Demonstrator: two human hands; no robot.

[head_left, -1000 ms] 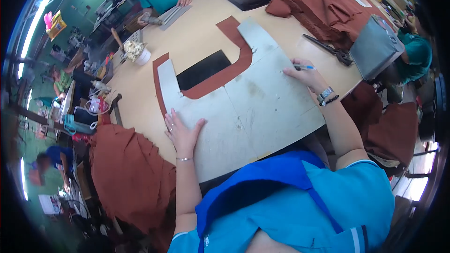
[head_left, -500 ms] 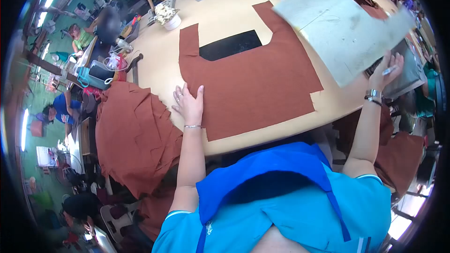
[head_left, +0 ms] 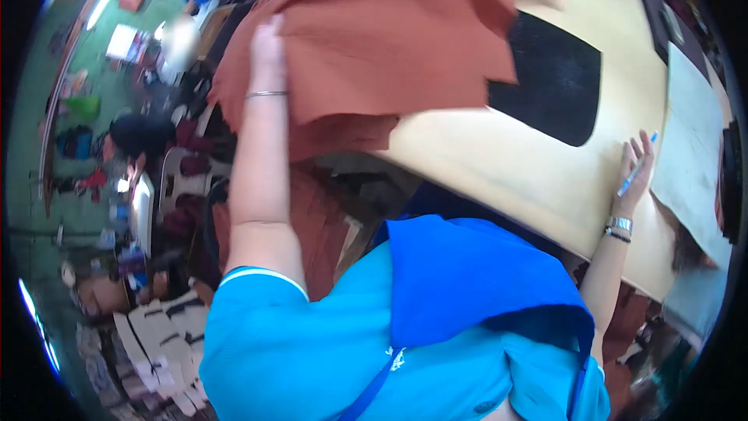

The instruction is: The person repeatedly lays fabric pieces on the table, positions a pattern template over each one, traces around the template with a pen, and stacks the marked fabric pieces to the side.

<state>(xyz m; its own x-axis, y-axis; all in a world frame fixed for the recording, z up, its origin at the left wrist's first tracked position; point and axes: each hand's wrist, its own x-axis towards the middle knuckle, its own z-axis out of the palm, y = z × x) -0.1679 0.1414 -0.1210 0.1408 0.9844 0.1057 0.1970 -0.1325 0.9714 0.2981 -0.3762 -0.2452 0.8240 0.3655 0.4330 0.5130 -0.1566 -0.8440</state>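
One head view: we see brown piece (head_left: 389, 43) right of left hand (head_left: 268, 51), long axis roughly crosswise; left hand nearer, its fingers blurred at piece's edge, grip we can't tell. Right hand (head_left: 635, 168), well apart, holds pen (head_left: 629, 178). Piece overlaps brown fabric (head_left: 343, 136), table (head_left: 499, 160); cluttered room (head_left: 93, 156) at left.

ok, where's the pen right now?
Head view, right side: the pen is in the person's right hand, above the table, between the black sheet and the pale template.
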